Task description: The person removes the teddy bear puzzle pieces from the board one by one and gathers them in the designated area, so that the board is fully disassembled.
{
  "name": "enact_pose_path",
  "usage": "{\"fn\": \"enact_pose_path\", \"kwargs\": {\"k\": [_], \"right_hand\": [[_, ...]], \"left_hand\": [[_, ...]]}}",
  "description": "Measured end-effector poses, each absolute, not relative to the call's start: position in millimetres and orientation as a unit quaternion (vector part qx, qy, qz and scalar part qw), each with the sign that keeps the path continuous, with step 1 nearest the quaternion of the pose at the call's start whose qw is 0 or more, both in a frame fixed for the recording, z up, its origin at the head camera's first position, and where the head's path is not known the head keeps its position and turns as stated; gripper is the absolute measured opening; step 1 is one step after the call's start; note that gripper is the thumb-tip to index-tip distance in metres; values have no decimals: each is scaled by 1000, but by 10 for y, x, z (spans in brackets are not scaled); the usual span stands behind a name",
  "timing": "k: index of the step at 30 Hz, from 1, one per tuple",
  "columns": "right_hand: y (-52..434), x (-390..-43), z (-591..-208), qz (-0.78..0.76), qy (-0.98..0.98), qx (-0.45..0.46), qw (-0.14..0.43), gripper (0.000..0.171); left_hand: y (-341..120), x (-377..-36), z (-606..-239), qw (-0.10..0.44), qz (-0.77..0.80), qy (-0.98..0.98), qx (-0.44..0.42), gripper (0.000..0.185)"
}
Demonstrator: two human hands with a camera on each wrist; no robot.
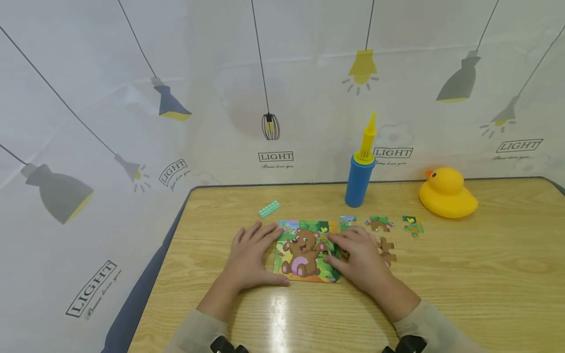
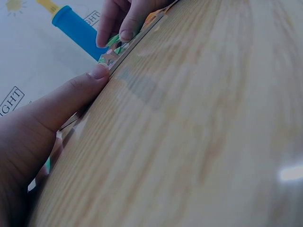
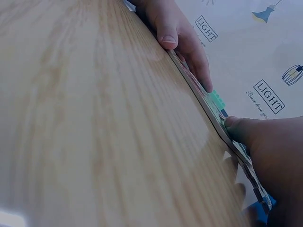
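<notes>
The left hand (image 1: 249,257) is lying flat with fingers extended, its thumb and fingertips pressing against the left edge of the bear jigsaw puzzle (image 1: 306,252), which is resting near the centre of the wooden desk (image 1: 463,289). The right hand (image 1: 359,257) is lying palm down with fingers loosely spread, touching the puzzle's right edge and partly covering a loose puzzle piece (image 1: 387,249). Both forearms are extending inward from the near desk edge. A blue hand pump (image 1: 361,169) is standing behind the puzzle
</notes>
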State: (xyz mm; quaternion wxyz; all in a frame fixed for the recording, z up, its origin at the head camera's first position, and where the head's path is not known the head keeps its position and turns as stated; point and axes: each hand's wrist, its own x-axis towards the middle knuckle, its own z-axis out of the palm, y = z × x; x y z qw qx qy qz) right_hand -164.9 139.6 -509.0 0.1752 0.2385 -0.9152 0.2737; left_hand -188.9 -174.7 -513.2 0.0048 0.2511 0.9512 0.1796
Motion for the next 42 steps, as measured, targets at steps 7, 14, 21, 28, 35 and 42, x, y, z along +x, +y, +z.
{"fn": "enact_pose_path", "kwargs": {"k": [7, 14, 21, 28, 35, 42], "right_hand": [[1415, -1642, -5101, 248, -926, 235, 161, 56], [1476, -1626, -5105, 230, -932, 238, 145, 50], [1539, -1568, -5152, 250, -912, 266, 190, 48], [1747, -1456, -5170, 253, -911, 256, 200, 50], [2112, -1365, -5133, 265, -914, 222, 214, 52], [2548, -1263, -5109, 266, -928, 172, 193, 50]], "left_hand": [[-1744, -1881, -5129, 6, 182, 951, 251, 131], [-1724, -1906, -5112, 0, 175, 952, 253, 130], [-1729, -1902, -5112, 0, 175, 953, 248, 128], [-1709, -1879, -5136, -5, 169, 957, 238, 130], [-1665, -1866, -5114, -8, 166, 958, 232, 128], [-1667, -1861, -5116, 2, 165, 960, 228, 126]]}}
